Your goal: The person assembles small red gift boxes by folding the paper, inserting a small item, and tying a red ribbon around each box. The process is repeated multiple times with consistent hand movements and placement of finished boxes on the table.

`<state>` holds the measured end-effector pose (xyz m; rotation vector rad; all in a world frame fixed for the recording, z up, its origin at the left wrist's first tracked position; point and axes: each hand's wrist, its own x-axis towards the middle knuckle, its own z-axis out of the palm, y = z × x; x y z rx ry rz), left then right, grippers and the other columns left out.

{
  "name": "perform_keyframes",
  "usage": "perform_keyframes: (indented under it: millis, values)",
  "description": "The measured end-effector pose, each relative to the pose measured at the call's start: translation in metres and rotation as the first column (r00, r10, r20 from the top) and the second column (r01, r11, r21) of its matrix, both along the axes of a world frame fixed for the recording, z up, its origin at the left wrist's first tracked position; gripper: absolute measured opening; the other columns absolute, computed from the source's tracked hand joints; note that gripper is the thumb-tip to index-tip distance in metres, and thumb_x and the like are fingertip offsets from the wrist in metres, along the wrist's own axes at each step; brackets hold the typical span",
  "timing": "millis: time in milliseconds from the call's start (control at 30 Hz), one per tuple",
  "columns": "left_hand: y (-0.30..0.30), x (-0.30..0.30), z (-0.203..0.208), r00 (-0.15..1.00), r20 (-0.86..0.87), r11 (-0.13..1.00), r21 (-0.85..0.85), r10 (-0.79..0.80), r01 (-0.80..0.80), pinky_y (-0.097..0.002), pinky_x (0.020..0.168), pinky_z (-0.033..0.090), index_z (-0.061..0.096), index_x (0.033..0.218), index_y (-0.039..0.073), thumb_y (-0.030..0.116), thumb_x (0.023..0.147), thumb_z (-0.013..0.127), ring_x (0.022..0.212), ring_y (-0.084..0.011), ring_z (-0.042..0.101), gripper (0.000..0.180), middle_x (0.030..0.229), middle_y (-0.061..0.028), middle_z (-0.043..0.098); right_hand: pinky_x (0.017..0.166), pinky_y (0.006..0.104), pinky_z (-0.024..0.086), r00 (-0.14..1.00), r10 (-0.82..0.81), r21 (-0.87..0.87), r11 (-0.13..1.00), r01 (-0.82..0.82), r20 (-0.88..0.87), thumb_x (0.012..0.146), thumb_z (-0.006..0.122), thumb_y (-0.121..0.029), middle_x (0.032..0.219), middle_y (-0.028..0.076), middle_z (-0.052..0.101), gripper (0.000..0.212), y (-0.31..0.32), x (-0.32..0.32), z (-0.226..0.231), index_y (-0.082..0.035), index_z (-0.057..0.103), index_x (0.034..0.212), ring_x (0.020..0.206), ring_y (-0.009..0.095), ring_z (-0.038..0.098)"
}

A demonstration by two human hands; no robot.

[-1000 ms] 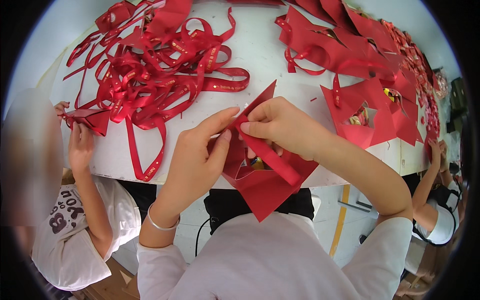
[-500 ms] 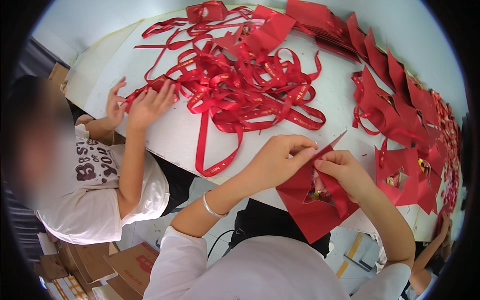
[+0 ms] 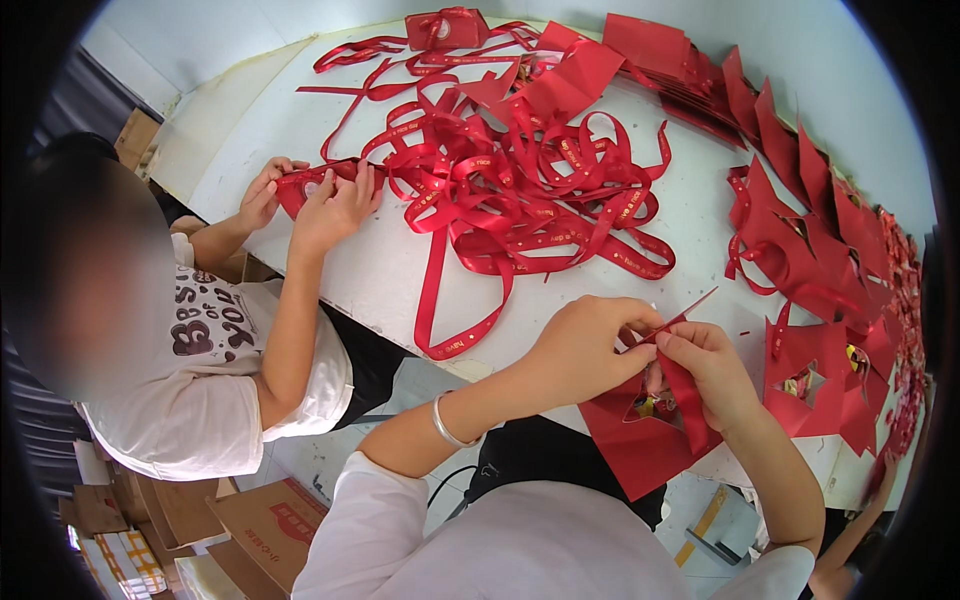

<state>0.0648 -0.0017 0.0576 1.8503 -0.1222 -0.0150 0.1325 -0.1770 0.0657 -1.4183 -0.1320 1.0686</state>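
Note:
At the table's near edge I hold a partly folded red gift box (image 3: pixel 632 437) between both hands. Its cut-out window shows small colourful wrapped pieces (image 3: pixel 655 404) inside. My left hand (image 3: pixel 598 345) pinches the upper edge of the box, its fingers curled. Close beside it, my right hand (image 3: pixel 712 368) grips a raised red flap with thumb and fingers. The fingertips of both hands nearly meet, and part of the box is hidden behind them. A large tangle of printed red ribbon (image 3: pixel 520 200) lies just beyond my hands.
To my left a co-worker's hands (image 3: pixel 335 205) hold a small red box (image 3: pixel 300 190). More open red boxes (image 3: pixel 795 385) lie on the right, and stacked red card blanks (image 3: pixel 665 55) line the back wall. Cardboard cartons (image 3: pixel 270 525) stand on the floor at lower left.
The whole view has shifted, moving the scene slightly right. My hands keep their hold on the gift box, fingers slightly repositioned. The co-worker's box is now tilted up between both hands.

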Motion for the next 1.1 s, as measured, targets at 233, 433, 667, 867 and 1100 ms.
perform_keyframes:
  millis: [233, 433, 667, 867, 1100]
  values:
    - [-0.005, 0.003, 0.003, 0.998, 0.006, 0.986, 0.152, 0.062, -0.062, -0.0304, 0.064, 0.054, 0.064, 0.092, 0.0, 0.006, 0.08, 0.058, 0.067, -0.0234, 0.067, 0.015, 0.078, -0.013, 0.068, 0.065, 0.0218, 0.049, 0.999, 0.039, -0.007, 0.999, -0.038, 0.025, 0.095, 0.049, -0.016, 0.075, 0.011, 0.067, 0.024, 0.001, -0.001, 0.001, 0.006, 0.059, 0.096, 0.067, 0.011, 0.061]
    - [-0.007, 0.001, 0.0, 0.992, 0.062, 0.961, 0.247, 0.112, -0.124, -0.03, 0.062, 0.054, 0.064, 0.091, 0.0, 0.006, 0.08, 0.057, 0.062, -0.0239, 0.067, 0.015, 0.074, -0.0132, 0.067, 0.066, 0.0223, 0.05, 0.998, 0.018, -0.01, 1.0, -0.017, 0.054, 0.093, 0.048, -0.012, 0.077, 0.012, 0.068, 0.022, 0.003, -0.003, 0.004, 0.007, 0.06, 0.094, 0.07, 0.012, 0.063]
    - [-0.004, 0.0, 0.004, 0.991, -0.068, 0.991, -0.063, 0.117, -0.121, -0.0217, 0.06, 0.047, 0.064, 0.105, -0.001, 0.008, 0.088, 0.053, 0.066, -0.0068, 0.059, 0.022, 0.073, -0.0062, 0.065, 0.065, 0.0244, 0.049, 0.995, -0.028, -0.028, 0.999, 0.031, 0.091, 0.091, 0.052, -0.014, 0.076, 0.012, 0.068, 0.025, 0.003, -0.004, 0.002, 0.008, 0.061, 0.088, 0.069, 0.015, 0.064]
    - [0.007, 0.018, -0.001, 0.988, -0.155, 0.995, -0.098, -0.01, -0.005, -0.0196, 0.059, 0.043, 0.064, 0.097, -0.005, 0.006, 0.088, 0.058, 0.066, -0.0044, 0.051, 0.016, 0.073, -0.0024, 0.061, 0.067, 0.0244, 0.048, 0.978, 0.086, -0.071, 0.995, -0.074, 0.188, 0.095, 0.05, -0.018, 0.076, 0.01, 0.068, 0.025, 0.001, -0.002, 0.001, 0.005, 0.06, 0.09, 0.071, 0.011, 0.061]
    - [0.0, 0.008, 0.001, 0.995, 0.058, 0.978, 0.187, 0.078, -0.088, -0.0342, 0.06, 0.046, 0.05, 0.091, -0.002, 0.011, 0.092, 0.051, 0.062, -0.0279, 0.057, 0.013, 0.073, -0.0178, 0.056, 0.058, 0.0234, 0.046, 0.947, -0.041, -0.015, 0.999, 0.048, 0.318, 0.092, 0.054, -0.012, 0.074, 0.006, 0.061, 0.015, 0.006, -0.01, -0.005, 0.003, 0.052, 0.093, 0.065, 0.01, 0.058]
